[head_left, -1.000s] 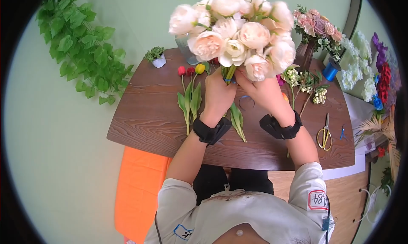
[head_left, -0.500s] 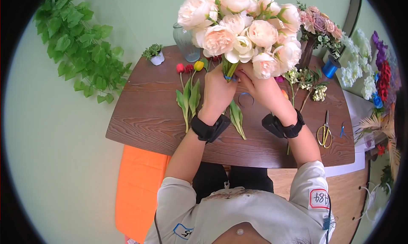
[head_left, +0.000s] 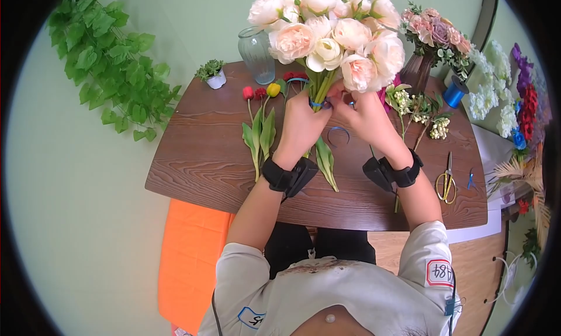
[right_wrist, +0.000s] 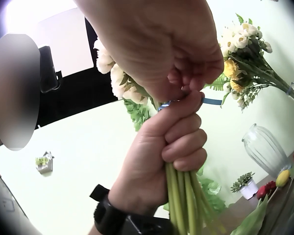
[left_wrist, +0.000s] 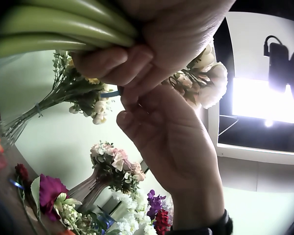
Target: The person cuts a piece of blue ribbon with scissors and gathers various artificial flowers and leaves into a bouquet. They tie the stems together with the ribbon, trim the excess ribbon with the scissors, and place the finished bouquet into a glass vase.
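Observation:
My left hand (head_left: 304,125) grips the green stems (right_wrist: 179,205) of a bouquet of pale pink and cream flowers (head_left: 345,40) held above the table. Blue ribbon (head_left: 316,104) is wound round the stems just under the blooms. Its flat tail (right_wrist: 213,101) juts out past my left thumb in the right wrist view. My right hand (head_left: 368,116) meets the left at this binding, its fingertips bent together and pinching the ribbon. Thumb and fingers of both hands partly hide the knot area.
Tulips (head_left: 273,90) lie on the dark wooden table (head_left: 198,160), left of the hands. Behind stand a glass vase (head_left: 257,55) and a small potted plant (head_left: 213,76). To the right are white-berry sprigs (head_left: 439,130), scissors (head_left: 447,184), a ribbon spool (head_left: 454,95) and a vase of flowers (head_left: 429,38).
The bouquet first shifted right, then came back slightly left and tilted, showing more stem and the glass vase. My right hand has edged right, its fingers now more bent at the binding.

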Motion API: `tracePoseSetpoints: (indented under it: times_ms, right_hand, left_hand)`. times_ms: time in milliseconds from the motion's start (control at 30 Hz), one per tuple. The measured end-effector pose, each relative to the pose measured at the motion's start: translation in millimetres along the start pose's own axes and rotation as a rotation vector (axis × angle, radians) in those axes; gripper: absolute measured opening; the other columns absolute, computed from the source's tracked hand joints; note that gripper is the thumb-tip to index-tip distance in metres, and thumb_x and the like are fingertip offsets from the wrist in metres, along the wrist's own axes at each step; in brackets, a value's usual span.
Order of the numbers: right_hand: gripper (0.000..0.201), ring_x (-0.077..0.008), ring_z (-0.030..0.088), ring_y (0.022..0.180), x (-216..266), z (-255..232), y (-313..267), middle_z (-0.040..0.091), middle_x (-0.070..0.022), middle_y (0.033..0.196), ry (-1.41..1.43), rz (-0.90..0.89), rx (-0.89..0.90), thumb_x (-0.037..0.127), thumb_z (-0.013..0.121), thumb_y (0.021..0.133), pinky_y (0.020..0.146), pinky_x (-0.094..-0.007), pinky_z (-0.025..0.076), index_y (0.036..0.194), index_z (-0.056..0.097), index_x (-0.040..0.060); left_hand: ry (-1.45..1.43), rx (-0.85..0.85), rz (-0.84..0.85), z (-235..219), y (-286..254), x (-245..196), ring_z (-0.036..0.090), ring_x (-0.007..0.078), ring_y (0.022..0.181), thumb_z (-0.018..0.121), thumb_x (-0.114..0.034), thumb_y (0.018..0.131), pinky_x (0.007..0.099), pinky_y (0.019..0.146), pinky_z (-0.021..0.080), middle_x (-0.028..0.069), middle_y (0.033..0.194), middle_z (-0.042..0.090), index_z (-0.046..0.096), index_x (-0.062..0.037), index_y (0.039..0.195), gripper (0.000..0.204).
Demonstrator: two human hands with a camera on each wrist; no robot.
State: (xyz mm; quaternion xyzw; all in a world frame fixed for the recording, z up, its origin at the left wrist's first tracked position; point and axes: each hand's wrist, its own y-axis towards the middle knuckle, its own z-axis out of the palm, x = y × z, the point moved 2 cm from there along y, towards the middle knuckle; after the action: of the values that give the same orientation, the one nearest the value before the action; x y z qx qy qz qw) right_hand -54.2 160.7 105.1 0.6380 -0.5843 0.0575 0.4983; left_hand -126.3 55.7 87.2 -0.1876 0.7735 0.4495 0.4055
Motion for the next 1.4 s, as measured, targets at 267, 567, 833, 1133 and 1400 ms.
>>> tracePoseSetpoints:
  times_ms: [267, 567, 833, 1133, 1400]
  right_hand:
    - [0.01, -0.0313, 0.054, 0.069, -17.2, 11.5, -5.6, 0.054, -0.0174, 0.073, 0.05, -0.096, -0.2, -0.002, 0.049, 0.074, 0.061, -0.0347, 0.042, 0.083, 0.051, -0.0034]
    - [0.017, -0.0266, 0.054, 0.066, -1.1, 10.1, -12.5, 0.054, -0.0107, 0.074, -0.314, -0.366, -0.269, -0.006, 0.055, 0.068, 0.057, -0.0312, 0.044, 0.082, 0.05, 0.0017]
    - [0.018, -0.0256, 0.055, 0.068, 9.8, 8.2, -16.2, 0.054, -0.009, 0.082, -0.441, -0.41, -0.236, -0.003, 0.059, 0.063, 0.057, -0.0323, 0.045, 0.08, 0.056, 0.0022]
    - [0.02, -0.0248, 0.056, 0.066, 13.0, 11.1, -18.0, 0.055, -0.0087, 0.081, -0.431, -0.408, -0.234, -0.005, 0.058, 0.063, 0.057, -0.0308, 0.047, 0.082, 0.058, 0.0016]
    - [0.028, -0.027, 0.054, 0.078, 19.5, 14.2, -22.4, 0.053, -0.012, 0.085, -0.398, -0.371, -0.241, -0.002, 0.054, 0.059, 0.066, -0.0322, 0.046, 0.087, 0.054, -0.0012]
  left_hand:
    - [-0.122, -0.065, -0.037, 2.9, 0.0, 9.5, 0.055, 0.0155, 0.065, 0.061, -0.005, 0.065, 0.027, 0.058, 0.043, 0.0109, 0.071, 0.058, 0.052, 0.0044, 0.084, 0.022]
    - [-0.263, -0.046, -0.087, 1.9, -3.4, 19.0, 0.051, 0.0101, 0.061, 0.06, -0.006, 0.067, 0.0259, 0.056, 0.041, 0.0094, 0.068, 0.057, 0.052, 0.004, 0.083, 0.02]
    - [-0.142, -0.087, -0.036, -1.4, -7.3, 14.4, 0.051, 0.0144, 0.052, 0.059, -0.004, 0.065, 0.0276, 0.05, 0.041, 0.0135, 0.059, 0.054, 0.053, 0.0034, 0.081, 0.019]
    - [-0.158, -0.083, -0.066, -2.3, -12.5, 13.8, 0.052, 0.0133, 0.055, 0.054, -0.003, 0.067, 0.027, 0.052, 0.043, 0.0122, 0.063, 0.056, 0.052, 0.0033, 0.084, 0.018]
    - [-0.373, 0.023, -0.116, -5.6, -13.7, 2.6, 0.05, 0.0102, 0.051, 0.05, -0.006, 0.072, 0.0228, 0.045, 0.04, 0.0051, 0.064, 0.054, 0.049, 0.0036, 0.089, 0.019]
